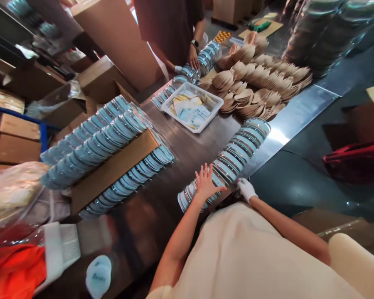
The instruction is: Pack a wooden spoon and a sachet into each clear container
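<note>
Left hand (pixel 206 182) lay flat, fingers spread, on the bowl row (pixel 227 162) w/ gloved right hand (pixel 245 189) closed at its near side; probably heavy, slick, fragile, so brace both ends.

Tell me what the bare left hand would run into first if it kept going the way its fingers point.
Probably the long row of stacked lids: the left hand already rests on its near end, fingers pointing along it.
</note>
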`<control>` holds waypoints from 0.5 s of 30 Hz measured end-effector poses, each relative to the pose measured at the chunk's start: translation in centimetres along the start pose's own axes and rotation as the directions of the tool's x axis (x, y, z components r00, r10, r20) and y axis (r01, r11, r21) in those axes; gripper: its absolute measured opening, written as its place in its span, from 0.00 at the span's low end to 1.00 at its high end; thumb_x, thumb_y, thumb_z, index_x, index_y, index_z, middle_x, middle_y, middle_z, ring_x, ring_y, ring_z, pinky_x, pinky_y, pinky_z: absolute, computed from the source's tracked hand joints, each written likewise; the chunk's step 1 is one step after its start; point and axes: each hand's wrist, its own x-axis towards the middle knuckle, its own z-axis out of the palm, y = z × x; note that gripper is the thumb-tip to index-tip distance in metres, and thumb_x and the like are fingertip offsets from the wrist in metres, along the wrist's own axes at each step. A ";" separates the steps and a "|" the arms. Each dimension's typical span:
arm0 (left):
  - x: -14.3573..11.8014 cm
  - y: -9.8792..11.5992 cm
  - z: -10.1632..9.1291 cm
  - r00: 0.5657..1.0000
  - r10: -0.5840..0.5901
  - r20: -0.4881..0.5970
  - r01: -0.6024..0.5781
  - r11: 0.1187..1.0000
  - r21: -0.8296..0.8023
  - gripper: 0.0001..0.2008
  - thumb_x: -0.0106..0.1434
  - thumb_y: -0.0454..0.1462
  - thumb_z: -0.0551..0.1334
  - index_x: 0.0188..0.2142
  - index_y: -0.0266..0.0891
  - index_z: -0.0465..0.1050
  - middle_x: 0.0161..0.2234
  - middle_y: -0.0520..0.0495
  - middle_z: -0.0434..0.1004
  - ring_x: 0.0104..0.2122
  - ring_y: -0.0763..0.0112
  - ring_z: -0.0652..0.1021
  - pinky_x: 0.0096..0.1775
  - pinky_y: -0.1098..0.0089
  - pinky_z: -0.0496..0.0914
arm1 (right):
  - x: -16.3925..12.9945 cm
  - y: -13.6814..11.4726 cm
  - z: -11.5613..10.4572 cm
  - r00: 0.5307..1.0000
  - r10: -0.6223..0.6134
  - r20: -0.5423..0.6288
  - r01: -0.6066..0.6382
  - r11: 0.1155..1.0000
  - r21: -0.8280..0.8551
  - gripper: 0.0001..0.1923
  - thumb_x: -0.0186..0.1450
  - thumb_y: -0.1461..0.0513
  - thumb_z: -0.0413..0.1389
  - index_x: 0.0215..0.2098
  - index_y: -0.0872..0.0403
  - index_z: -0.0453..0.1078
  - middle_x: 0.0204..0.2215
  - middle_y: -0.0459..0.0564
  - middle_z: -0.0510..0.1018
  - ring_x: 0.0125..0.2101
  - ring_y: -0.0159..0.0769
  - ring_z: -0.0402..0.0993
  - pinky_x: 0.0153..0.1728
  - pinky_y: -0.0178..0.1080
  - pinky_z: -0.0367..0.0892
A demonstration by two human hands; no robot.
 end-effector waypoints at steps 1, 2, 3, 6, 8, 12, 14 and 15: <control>-0.5 -0.3 0.0 0.999 -0.002 0.050 0.002 1.000 0.011 0.64 0.56 0.65 0.69 0.79 0.42 0.40 0.79 0.34 0.40 0.76 0.37 0.50 0.72 0.37 0.49 | -0.3 1.2 0.8 0.996 0.045 0.074 -0.048 0.998 0.033 0.08 0.68 0.63 0.51 0.43 0.53 0.71 0.26 0.46 0.79 0.20 0.31 0.69 0.22 0.31 0.59; -0.9 -0.6 0.0 0.996 -0.007 0.084 0.005 1.000 0.019 0.65 0.54 0.65 0.70 0.78 0.42 0.41 0.78 0.35 0.41 0.76 0.38 0.51 0.72 0.38 0.50 | -0.5 2.0 1.8 0.989 0.060 0.138 -0.067 0.997 0.046 0.06 0.66 0.64 0.53 0.41 0.54 0.71 0.24 0.45 0.79 0.18 0.30 0.67 0.20 0.30 0.58; -1.1 -0.9 0.1 0.995 -0.015 0.100 0.012 1.000 0.025 0.65 0.54 0.65 0.70 0.78 0.42 0.42 0.78 0.36 0.43 0.75 0.38 0.53 0.72 0.40 0.52 | -0.5 2.3 2.8 0.981 0.055 0.185 -0.067 0.996 0.055 0.05 0.65 0.64 0.55 0.39 0.54 0.70 0.24 0.44 0.79 0.17 0.29 0.67 0.20 0.30 0.58; -1.0 -1.2 0.5 0.996 -0.025 0.089 0.021 0.999 0.048 0.63 0.55 0.65 0.69 0.78 0.42 0.42 0.78 0.37 0.46 0.74 0.40 0.56 0.72 0.44 0.54 | 0.0 1.9 5.0 0.966 0.031 0.256 -0.058 0.994 0.096 0.02 0.63 0.64 0.58 0.33 0.55 0.70 0.21 0.45 0.78 0.17 0.29 0.68 0.20 0.30 0.59; -0.8 -1.2 0.6 0.996 -0.025 0.082 0.020 0.998 0.058 0.62 0.57 0.64 0.68 0.79 0.42 0.42 0.78 0.36 0.46 0.74 0.40 0.56 0.71 0.44 0.55 | 0.2 1.4 5.5 0.957 0.021 0.288 -0.052 0.994 0.100 0.06 0.63 0.63 0.58 0.28 0.55 0.70 0.17 0.45 0.75 0.16 0.29 0.67 0.20 0.30 0.59; -0.4 -1.7 0.4 0.995 -0.023 0.093 0.020 0.999 0.039 0.63 0.57 0.65 0.68 0.78 0.40 0.40 0.78 0.31 0.40 0.75 0.38 0.56 0.71 0.45 0.56 | -0.1 1.5 5.6 0.951 0.003 0.311 -0.027 0.997 0.075 0.12 0.67 0.60 0.55 0.26 0.55 0.71 0.12 0.43 0.69 0.15 0.30 0.64 0.19 0.31 0.58; -0.3 -2.1 -0.1 0.990 -0.005 0.139 0.005 1.000 0.003 0.64 0.55 0.64 0.71 0.78 0.40 0.41 0.78 0.27 0.35 0.74 0.36 0.57 0.70 0.46 0.58 | -0.3 1.6 5.8 0.957 0.000 0.290 -0.010 0.999 0.034 0.14 0.68 0.59 0.55 0.25 0.54 0.70 0.12 0.42 0.66 0.15 0.30 0.63 0.20 0.32 0.58; -0.3 -2.4 -0.2 0.987 0.003 0.163 0.000 1.000 -0.019 0.65 0.54 0.64 0.72 0.78 0.41 0.42 0.78 0.26 0.35 0.73 0.36 0.58 0.69 0.48 0.60 | -0.3 1.7 5.8 0.961 0.001 0.276 -0.001 1.000 0.002 0.15 0.68 0.58 0.55 0.24 0.53 0.68 0.12 0.41 0.66 0.15 0.31 0.63 0.21 0.32 0.59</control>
